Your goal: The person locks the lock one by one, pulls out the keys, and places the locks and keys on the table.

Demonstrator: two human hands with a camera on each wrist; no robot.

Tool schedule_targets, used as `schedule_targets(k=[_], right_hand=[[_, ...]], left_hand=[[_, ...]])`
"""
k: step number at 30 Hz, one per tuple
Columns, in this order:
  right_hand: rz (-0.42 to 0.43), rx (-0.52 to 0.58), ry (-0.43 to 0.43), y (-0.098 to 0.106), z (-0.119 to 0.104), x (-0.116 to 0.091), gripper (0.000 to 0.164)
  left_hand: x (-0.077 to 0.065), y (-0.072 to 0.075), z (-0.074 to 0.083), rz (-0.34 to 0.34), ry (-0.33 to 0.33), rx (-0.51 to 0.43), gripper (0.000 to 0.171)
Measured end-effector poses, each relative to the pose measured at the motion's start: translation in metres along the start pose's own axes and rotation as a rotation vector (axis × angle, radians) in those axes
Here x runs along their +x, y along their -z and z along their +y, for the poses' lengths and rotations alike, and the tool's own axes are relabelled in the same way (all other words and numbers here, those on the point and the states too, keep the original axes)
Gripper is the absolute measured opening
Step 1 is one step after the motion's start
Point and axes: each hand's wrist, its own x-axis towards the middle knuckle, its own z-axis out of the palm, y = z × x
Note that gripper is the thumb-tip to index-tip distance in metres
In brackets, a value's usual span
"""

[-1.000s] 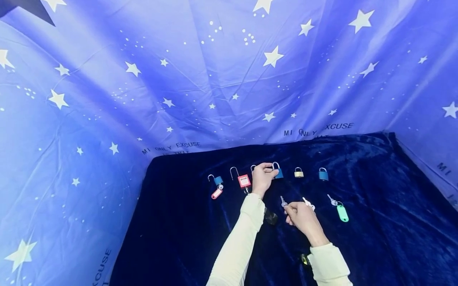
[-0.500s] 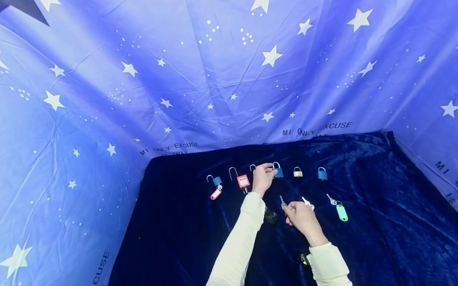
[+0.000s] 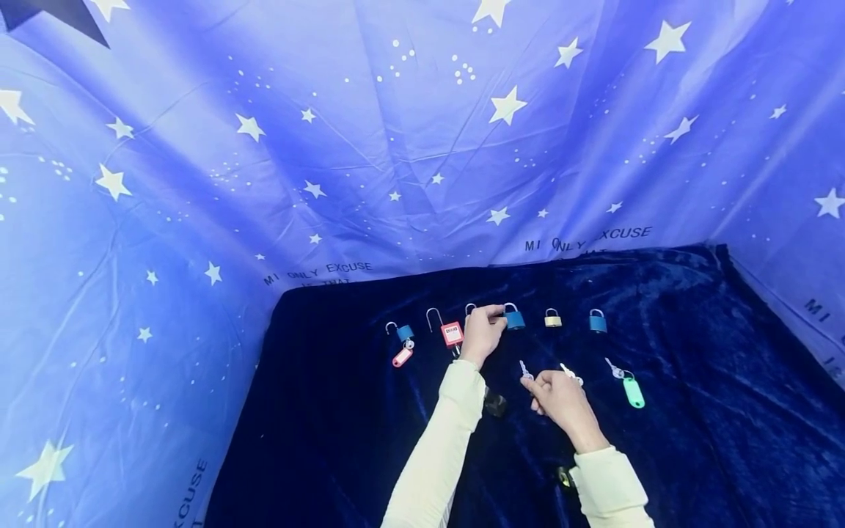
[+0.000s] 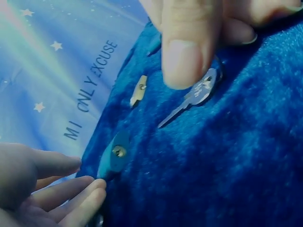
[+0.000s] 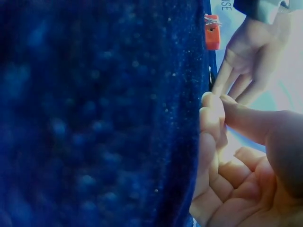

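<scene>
My left hand [image 3: 483, 337] reaches to the back row and pinches the left side of a blue padlock [image 3: 515, 321], whose shackle points away. In the left wrist view the fingertips meet the end of the padlock [image 4: 116, 153], and its brass keyhole faces the camera. Nearer to me, my right hand [image 3: 562, 405] holds a silver key [image 3: 525, 369] between thumb and index finger, its blade pointing toward the padlock but apart from it. The right thumb [image 4: 184, 61] covers part of the key's head. In the right wrist view the key is hidden behind the fingers.
Right of the held padlock lie a brass padlock [image 3: 552, 319] and another blue padlock [image 3: 597, 321]. Leftward are a red padlock [image 3: 452, 334] and an opened blue padlock [image 3: 405, 333]. More keys [image 3: 571, 374] and a green tag [image 3: 634, 392] lie right. A black object [image 3: 494, 402] sits between the arms.
The left fingers have shifted slightly left along the blue padlock, showing more of its body. The right hand keeps its grip on the key, nearly still. The head view has shifted slightly.
</scene>
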Motion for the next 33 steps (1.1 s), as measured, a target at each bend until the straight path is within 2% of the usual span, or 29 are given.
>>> schedule_targets(k=[5, 10, 14, 20, 22, 28, 33], right_hand=[[0.010, 0.019, -0.022, 0.001, 0.000, -0.002, 0.037], [0.031, 0.024, -0.027, 0.001, -0.001, -0.003, 0.041], [0.033, 0.030, -0.033, 0.002, -0.003, -0.004, 0.044], [0.058, 0.020, 0.005, 0.008, -0.017, 0.000, 0.044], [0.068, 0.025, 0.022, 0.009, -0.023, 0.003, 0.043], [0.088, 0.026, 0.092, 0.006, -0.035, 0.018, 0.037], [0.112, 0.017, 0.132, 0.000, -0.043, 0.034, 0.029]], left_hand=[[-0.001, 0.010, -0.001, 0.023, -0.019, -0.022, 0.023], [-0.002, 0.020, -0.002, 0.030, -0.035, -0.099, 0.022], [-0.003, 0.026, -0.004, 0.028, -0.024, -0.181, 0.022], [-0.001, 0.038, -0.005, 0.090, -0.016, -0.118, 0.022], [-0.001, 0.040, -0.007, 0.114, 0.007, -0.114, 0.021], [-0.001, 0.041, -0.013, 0.181, 0.064, -0.082, 0.018], [0.001, 0.039, -0.018, 0.203, 0.068, -0.056, 0.019]])
